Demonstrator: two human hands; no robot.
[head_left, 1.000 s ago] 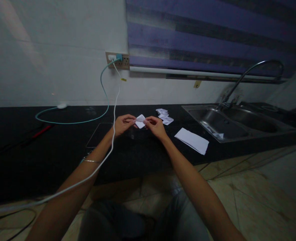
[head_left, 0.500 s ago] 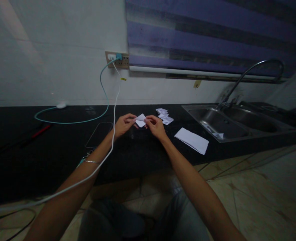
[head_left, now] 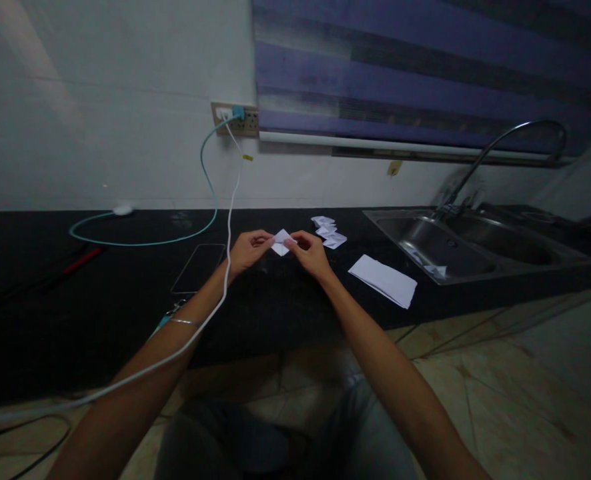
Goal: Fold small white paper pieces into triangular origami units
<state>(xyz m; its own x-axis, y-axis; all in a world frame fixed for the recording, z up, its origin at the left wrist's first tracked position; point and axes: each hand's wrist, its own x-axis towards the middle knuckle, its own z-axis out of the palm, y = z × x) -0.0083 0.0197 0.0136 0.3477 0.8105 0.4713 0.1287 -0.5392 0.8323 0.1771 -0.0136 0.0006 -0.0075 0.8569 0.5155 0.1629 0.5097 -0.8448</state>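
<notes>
A small folded piece of white paper (head_left: 280, 243) is pinched between both of my hands above the black counter (head_left: 125, 280). My left hand (head_left: 248, 251) grips its left side with closed fingers. My right hand (head_left: 309, 252) grips its right side, fingers pinched too. A little pile of similar folded white papers (head_left: 328, 231) lies on the counter just behind my right hand. A larger white sheet (head_left: 384, 280) lies flat to the right, near the counter's front edge.
A dark phone (head_left: 198, 267) lies left of my hands. A white cable (head_left: 230, 213) and a teal cable (head_left: 175, 235) run from the wall socket (head_left: 233, 120). A steel sink (head_left: 450, 247) with a curved tap (head_left: 505, 140) sits at the right. A red-handled tool (head_left: 83, 260) lies far left.
My hands have drawn slightly closer together and the paper between them looks smaller and more folded. Nothing else has moved.
</notes>
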